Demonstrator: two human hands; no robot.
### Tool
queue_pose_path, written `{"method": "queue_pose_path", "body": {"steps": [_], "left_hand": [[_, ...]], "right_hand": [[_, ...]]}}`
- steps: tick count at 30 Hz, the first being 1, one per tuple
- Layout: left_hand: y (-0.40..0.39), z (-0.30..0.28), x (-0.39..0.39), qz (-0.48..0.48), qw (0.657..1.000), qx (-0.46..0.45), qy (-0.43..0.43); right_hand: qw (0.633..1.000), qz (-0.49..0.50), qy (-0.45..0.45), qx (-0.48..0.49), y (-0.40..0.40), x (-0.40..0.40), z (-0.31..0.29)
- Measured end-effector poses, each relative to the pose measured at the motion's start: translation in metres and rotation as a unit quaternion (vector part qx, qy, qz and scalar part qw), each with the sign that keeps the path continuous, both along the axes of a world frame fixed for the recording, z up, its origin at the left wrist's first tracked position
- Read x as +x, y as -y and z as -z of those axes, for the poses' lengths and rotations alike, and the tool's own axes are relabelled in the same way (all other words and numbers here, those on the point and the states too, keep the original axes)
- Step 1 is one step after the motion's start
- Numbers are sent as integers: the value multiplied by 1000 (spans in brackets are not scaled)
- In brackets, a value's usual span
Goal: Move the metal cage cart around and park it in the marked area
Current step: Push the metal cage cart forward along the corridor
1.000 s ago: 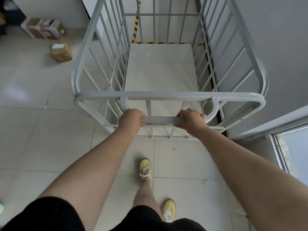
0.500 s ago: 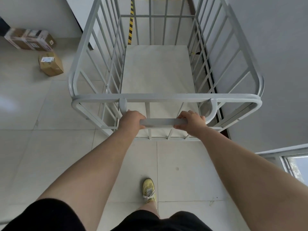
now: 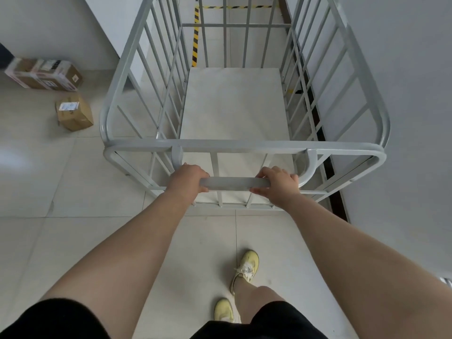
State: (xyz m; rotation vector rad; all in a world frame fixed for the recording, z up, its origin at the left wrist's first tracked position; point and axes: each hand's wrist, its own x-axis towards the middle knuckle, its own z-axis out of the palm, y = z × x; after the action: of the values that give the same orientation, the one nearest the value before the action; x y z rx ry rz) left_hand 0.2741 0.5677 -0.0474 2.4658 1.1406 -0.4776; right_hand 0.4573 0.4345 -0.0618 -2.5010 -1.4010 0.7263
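Fingers of both hands grasp the handle of the empty cage cart.

Your cage cart is pale grey throughout, bars and deck alike. The floor tape beyond it is striped yellow and black. Your shoes are pale yellow with white laces; your shorts are black. The two cardboard boxes are brown with white labels. The floor tiles are off-white.
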Motion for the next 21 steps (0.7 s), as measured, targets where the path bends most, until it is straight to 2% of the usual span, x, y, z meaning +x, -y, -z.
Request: {"method": "queue_pose_path", "body": {"steps": [8, 14, 21], "left_hand": [[-66, -9, 44, 8, 999, 43, -17], [-116, -11, 79, 14, 999, 41, -25], [-183, -7, 119, 42, 997, 57, -20]], "right_hand": [[1000, -17, 15, 3, -73, 43, -2], [999, -27, 23, -2, -121, 77, -3], [995, -57, 63, -44, -187, 118, -6]]}}
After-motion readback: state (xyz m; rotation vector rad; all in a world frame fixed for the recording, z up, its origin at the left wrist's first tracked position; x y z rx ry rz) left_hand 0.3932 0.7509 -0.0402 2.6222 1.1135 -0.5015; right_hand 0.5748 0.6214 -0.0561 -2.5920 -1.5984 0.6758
